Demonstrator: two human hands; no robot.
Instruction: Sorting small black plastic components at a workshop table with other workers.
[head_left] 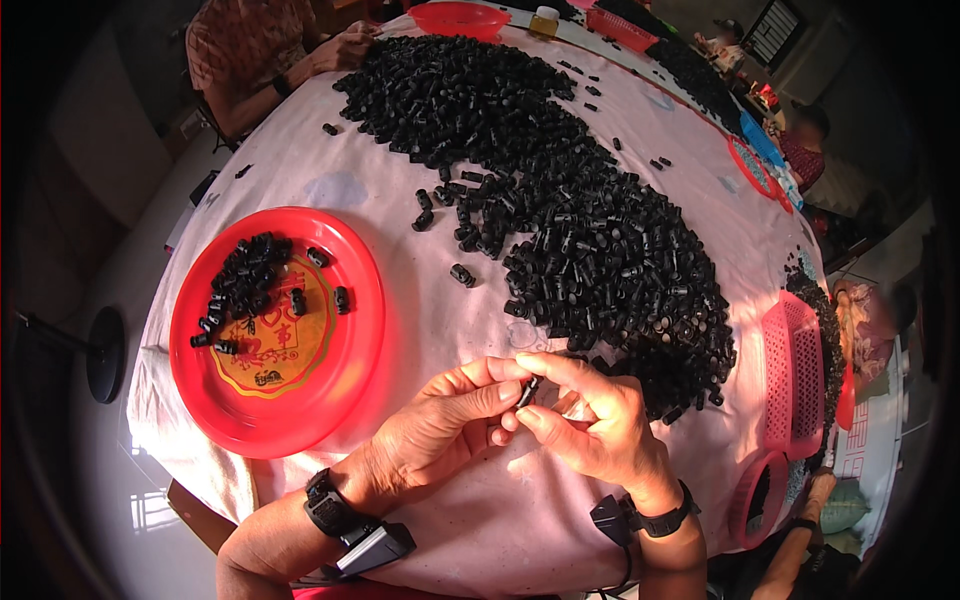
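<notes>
In front of me, my left hand (440, 425) and my right hand (600, 425) meet over the cloth. Between their fingertips they pinch a small black plastic cylinder (528, 392), mostly covered by the fingers. A large heap of similar black cylinders (620, 255) begins just beyond my hands and stretches toward the far side. To my left, a round red plastic tray (340, 400) with a yellow printed centre holds a cluster of black cylinders (245, 275) and a few loose ones. Each wrist has a black strap with a small device on it.
A pale pink cloth (420, 330) covers the table. Pink baskets (790, 380) stand along the right edge, where another person's arm (800, 540) reaches in. Across the far left, a person's hand (345, 48) touches the heap. A red basin (460, 18) sits at the back.
</notes>
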